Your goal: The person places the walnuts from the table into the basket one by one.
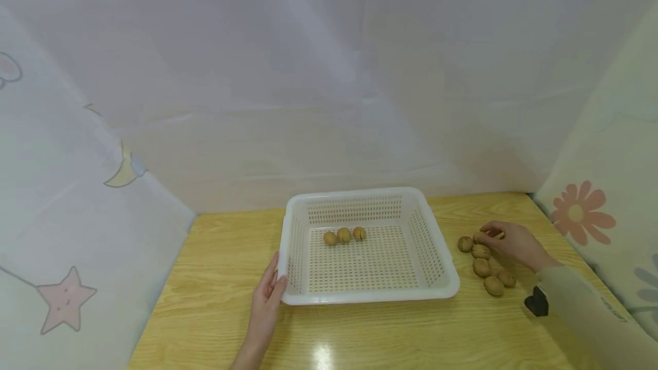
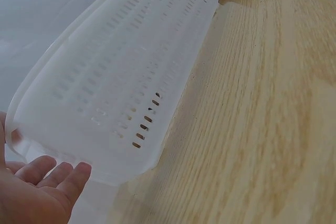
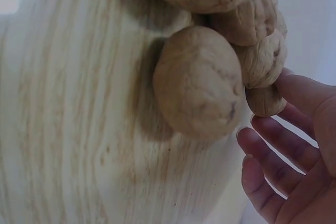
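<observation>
A white plastic basket [image 1: 360, 303] with slotted walls sits on the table, three walnuts [image 1: 344, 235] in a row inside it. My left hand [image 1: 266, 296] grips the basket's left side near its front corner, thumb at the rim; in the left wrist view, the left hand's fingers [image 2: 73, 179] lie against the outer wall. To the right of the basket lies a group of several walnuts [image 1: 481, 268]. At the far end of that group my right hand [image 1: 516, 243] pinches a walnut [image 3: 264, 102] between thumb and forefinger, its other fingers loosely bent.
The wooden table [image 1: 216, 278] meets a pale cloth wall [image 1: 329, 101] at the back. Printed cloth stands at the left and right sides, with a star [image 1: 67, 300] and a flower [image 1: 583, 213]. A black object [image 1: 537, 301] is by the right sleeve [image 1: 581, 301].
</observation>
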The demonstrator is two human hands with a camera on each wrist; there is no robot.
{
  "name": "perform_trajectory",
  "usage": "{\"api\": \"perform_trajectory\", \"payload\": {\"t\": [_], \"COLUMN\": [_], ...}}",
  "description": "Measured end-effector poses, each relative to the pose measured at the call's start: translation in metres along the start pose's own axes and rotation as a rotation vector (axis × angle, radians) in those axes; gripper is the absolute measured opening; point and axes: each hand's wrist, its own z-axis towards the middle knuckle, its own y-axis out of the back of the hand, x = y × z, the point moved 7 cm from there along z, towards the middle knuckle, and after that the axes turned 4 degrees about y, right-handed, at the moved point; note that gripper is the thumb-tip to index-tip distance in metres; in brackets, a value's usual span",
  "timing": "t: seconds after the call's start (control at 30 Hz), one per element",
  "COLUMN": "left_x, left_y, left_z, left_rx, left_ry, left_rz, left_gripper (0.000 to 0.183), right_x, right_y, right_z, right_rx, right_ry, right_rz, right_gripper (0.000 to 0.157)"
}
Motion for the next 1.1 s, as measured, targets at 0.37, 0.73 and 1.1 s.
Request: {"api": "perform_trajectory", "payload": {"t": [0.37,0.73,1.1], "left_x": [0.000,-0.001,-0.002], "left_y": [-0.001,0.000,0.001], "left_z": [0.001,0.000,0.000], "left_rx": [-0.005,-0.020,-0.021], "left_ry": [0.026,0.044,0.057], "left_rz": [-0.006,0.006,0.018], "left_gripper": [0.054,0.055,0.057], "right_x": [0.009,0.047,0.095], "right_y": [0.015,0.034,0.047], "right_z": [-0.006,-0.009,-0.007], "right_rx": [-0.030,-0.058,-0.044], "right_ry": [0.024,0.070,0.089], "right_rz": [0.043,0.030,-0.013], "right_gripper": [0.047,0.046,0.045]}}
